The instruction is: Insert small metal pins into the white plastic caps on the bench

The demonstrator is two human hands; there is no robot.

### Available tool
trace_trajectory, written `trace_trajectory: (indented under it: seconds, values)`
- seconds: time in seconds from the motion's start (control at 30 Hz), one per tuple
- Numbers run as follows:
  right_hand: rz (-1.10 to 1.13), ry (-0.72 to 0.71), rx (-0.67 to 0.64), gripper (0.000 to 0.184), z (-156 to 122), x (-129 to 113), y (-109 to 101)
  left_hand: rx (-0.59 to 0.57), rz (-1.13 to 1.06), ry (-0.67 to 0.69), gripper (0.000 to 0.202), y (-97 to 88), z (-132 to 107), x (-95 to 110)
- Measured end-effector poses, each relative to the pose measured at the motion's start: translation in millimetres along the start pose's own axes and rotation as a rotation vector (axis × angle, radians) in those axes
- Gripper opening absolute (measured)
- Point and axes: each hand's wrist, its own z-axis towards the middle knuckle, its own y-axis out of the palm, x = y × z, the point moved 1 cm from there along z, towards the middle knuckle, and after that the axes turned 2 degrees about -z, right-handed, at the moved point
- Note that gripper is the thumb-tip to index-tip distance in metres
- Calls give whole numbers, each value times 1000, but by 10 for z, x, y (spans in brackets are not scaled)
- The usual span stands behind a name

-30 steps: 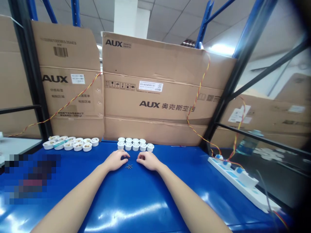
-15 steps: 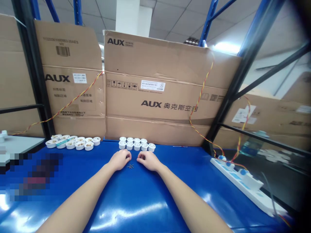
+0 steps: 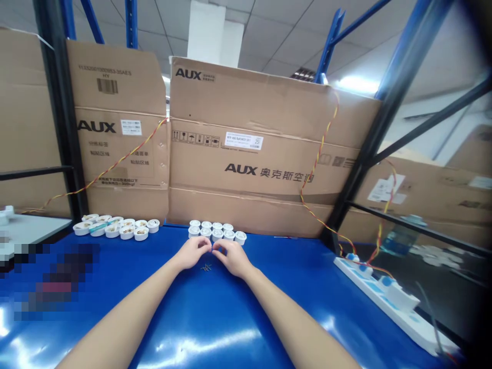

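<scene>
My left hand (image 3: 195, 252) and my right hand (image 3: 233, 257) meet fingertip to fingertip above the blue table. Both are closed in a pinch; whatever sits between the fingers is too small to make out. Just below them lies a little pile of small thin metal pieces, like screws (image 3: 206, 267). Right behind the hands stand several round white cups (image 3: 217, 234) in two rows, the front ones partly covered by my fingers.
More white cups (image 3: 126, 232) with small contents stand at the back left, a teal item (image 3: 98, 228) across them. A white power strip (image 3: 384, 292) runs along the right edge. Cardboard panels (image 3: 249, 113) wall off the back. A pixelated dark patch (image 3: 65, 277) covers the left side.
My right hand has moved left and my left hand slightly right, so the fingertips now meet. The view has tilted slightly upward.
</scene>
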Motion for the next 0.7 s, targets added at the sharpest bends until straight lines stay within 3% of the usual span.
trace_trajectory:
  seconds: [0.23, 0.47, 0.57, 0.7]
  values:
    - [91, -43, 23, 15, -1, -21, -20, -40, -310, -76, 24, 41, -20, -87]
    - [72, -35, -25, 17, -5, -58, -19, -64, -390, -69, 29, 59, -17, -81]
    - [-50, 13, 43, 17, 13, 25, -102, -13, -346, -47, 32, 69, -6, -90]
    - [-354, 195, 219, 17, 19, 305, -282, 74, -271, -54, 30, 51, 0, -126]
